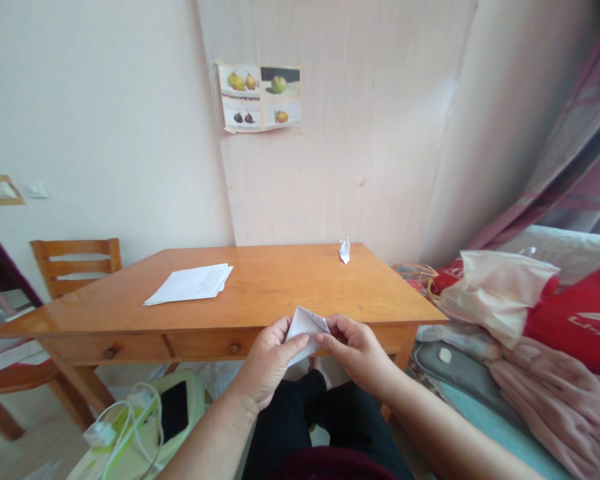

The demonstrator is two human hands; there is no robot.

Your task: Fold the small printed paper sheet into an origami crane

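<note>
A small folded piece of white paper is held in front of me, over my lap, just before the near edge of the wooden table. My left hand pinches its left side with thumb and fingers closed. My right hand pinches its right side the same way. A stack of white sheets lies on the table at the left. A small folded paper figure stands at the table's far right.
A wooden chair stands behind the table's left end. A green case with a black phone and white cables sits low left. Bags, red cloth and pink fabric pile up on the right. A fruit picture hangs on the wall.
</note>
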